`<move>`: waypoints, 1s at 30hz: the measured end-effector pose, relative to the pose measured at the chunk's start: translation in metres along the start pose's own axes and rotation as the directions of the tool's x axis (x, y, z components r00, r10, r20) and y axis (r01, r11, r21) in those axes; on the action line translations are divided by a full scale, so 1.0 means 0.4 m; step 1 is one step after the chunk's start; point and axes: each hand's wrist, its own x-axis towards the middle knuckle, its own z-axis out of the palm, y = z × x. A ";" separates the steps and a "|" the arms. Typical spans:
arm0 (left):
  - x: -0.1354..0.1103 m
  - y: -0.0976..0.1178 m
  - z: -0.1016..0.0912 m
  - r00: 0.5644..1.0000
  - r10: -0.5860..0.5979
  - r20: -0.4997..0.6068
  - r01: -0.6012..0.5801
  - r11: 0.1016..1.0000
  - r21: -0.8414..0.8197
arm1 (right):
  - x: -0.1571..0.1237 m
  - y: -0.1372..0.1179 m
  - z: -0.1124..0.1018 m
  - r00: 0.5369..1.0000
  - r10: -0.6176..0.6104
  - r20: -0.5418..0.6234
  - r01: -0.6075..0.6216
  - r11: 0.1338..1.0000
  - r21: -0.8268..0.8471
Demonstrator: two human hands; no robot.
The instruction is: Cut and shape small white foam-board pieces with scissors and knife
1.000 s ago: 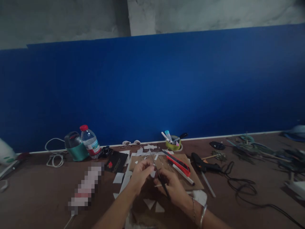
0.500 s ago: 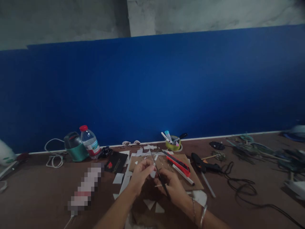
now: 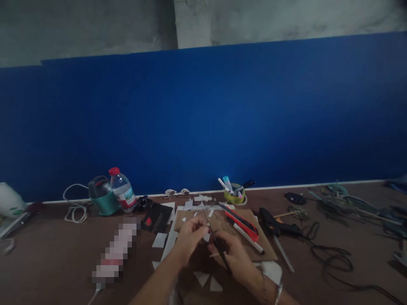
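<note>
We note the left hand [image 3: 190, 240] pinching a small white piece [image 3: 206, 237] over the brown board [image 3: 267, 250], the right hand [image 3: 234, 256] gripping a long dark tool [image 3: 219, 246] beside it, and advise a steady, edge-only pinch.

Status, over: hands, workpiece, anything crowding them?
Left hand pinches small white piece. Right hand grips dark slender tool. Red cutter and white pen lie near the right hand, on cardboard.
</note>
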 end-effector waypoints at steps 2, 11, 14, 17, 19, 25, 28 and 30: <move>0.007 -0.012 -0.005 1.000 0.005 0.013 -0.005 1.000 -0.011 | 0.001 0.004 0.000 1.000 0.006 -0.002 -0.006 1.000 0.001; 0.002 0.002 0.003 1.000 0.008 -0.017 -0.009 0.999 -0.052 | 0.002 0.004 -0.002 0.998 0.054 0.035 -0.057 0.996 0.071; 0.001 -0.001 0.006 0.999 0.005 -0.032 -0.007 0.996 -0.085 | 0.001 0.006 -0.002 0.999 0.042 0.026 -0.044 0.997 0.063; 0.003 -0.009 0.004 0.999 0.007 -0.046 -0.011 0.997 -0.074 | -0.001 0.007 -0.002 1.000 0.024 0.003 -0.024 0.999 0.033; 0.006 -0.013 0.000 0.998 0.010 -0.063 -0.013 0.999 -0.045 | -0.002 0.004 -0.003 1.000 0.028 0.004 -0.028 0.999 0.027; 0.007 -0.011 -0.010 0.999 -0.007 -0.038 0.011 0.994 0.107 | -0.001 -0.006 -0.006 0.998 0.043 0.051 -0.046 0.996 0.074; 0.006 -0.009 -0.012 0.999 0.014 -0.029 -0.011 0.993 0.117 | 0.000 -0.003 -0.006 0.998 0.049 0.048 -0.053 0.995 0.090; 0.006 -0.008 -0.010 0.999 0.029 -0.024 -0.027 0.994 0.104 | -0.001 -0.002 -0.005 0.998 0.050 0.040 -0.053 0.995 0.084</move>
